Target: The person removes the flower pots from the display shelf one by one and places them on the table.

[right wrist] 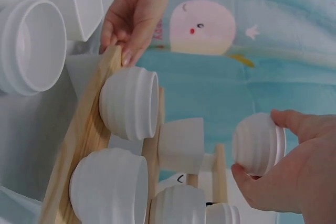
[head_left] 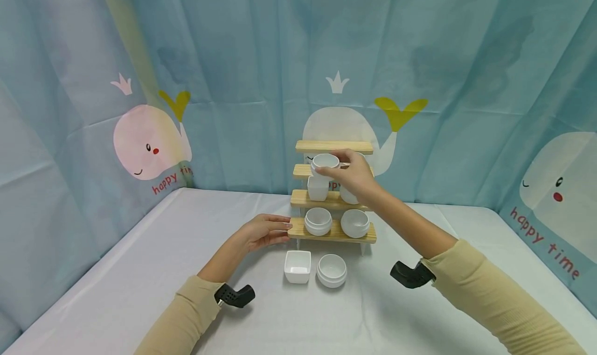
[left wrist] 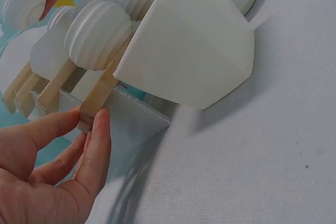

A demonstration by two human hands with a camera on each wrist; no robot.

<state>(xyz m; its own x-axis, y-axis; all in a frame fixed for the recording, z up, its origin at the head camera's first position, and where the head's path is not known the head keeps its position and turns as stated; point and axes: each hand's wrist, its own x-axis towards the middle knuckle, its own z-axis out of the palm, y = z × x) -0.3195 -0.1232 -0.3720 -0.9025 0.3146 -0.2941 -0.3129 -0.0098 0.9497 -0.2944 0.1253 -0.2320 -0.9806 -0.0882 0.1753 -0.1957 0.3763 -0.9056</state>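
Observation:
A four-step wooden shelf stands mid-table. My right hand grips a small white ribbed bowl in the air by the shelf's third step; the right wrist view shows that bowl between thumb and fingers of the hand. My left hand pinches the left end of the bottom step, its thumb and fingers closing on the wood. Two ribbed bowls sit on the bottom step. A square cup stands on the second step.
On the table in front of the shelf lie a square white dish and a round white bowl. Another white cup is partly hidden behind my right hand. A whale-print curtain closes off the back and sides.

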